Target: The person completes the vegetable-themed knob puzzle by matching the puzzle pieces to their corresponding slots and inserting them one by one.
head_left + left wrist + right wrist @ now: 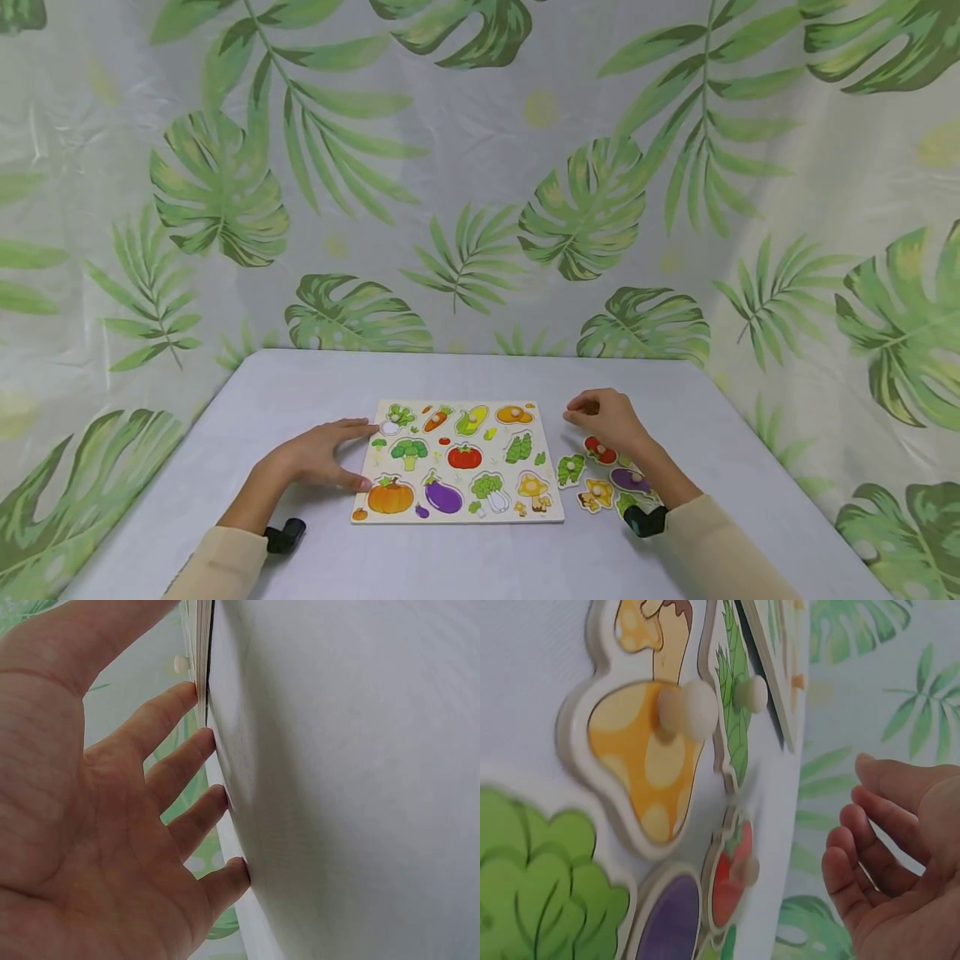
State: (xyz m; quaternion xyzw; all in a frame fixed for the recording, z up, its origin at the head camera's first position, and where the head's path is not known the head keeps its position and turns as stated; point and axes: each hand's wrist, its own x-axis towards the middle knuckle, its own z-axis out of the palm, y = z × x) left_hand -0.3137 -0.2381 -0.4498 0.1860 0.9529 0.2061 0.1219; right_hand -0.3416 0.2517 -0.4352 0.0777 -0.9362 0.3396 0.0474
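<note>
A wooden vegetable puzzle board (497,418) lies flat in the head view, with knobbed carrot (437,420) and corn (472,421) pieces in its top row. My left hand (318,457) is spread at its left edge, thumb and fingertips touching it; the left wrist view shows fingertips (206,739) by the board's side. My right hand (611,423) hovers past the board's right edge, fingers loosely bent, nothing between them. Below it lie loose knobbed pieces: tomato (600,450), eggplant (628,480), mushroom (596,495) and a green vegetable (571,470).
The white table (300,392) stands against a leaf-printed curtain (465,167). Another green piece (625,502) lies partly hidden behind the right wrist's black camera (645,522). In the right wrist view the mushroom piece (641,757) and tomato piece (731,889) are close.
</note>
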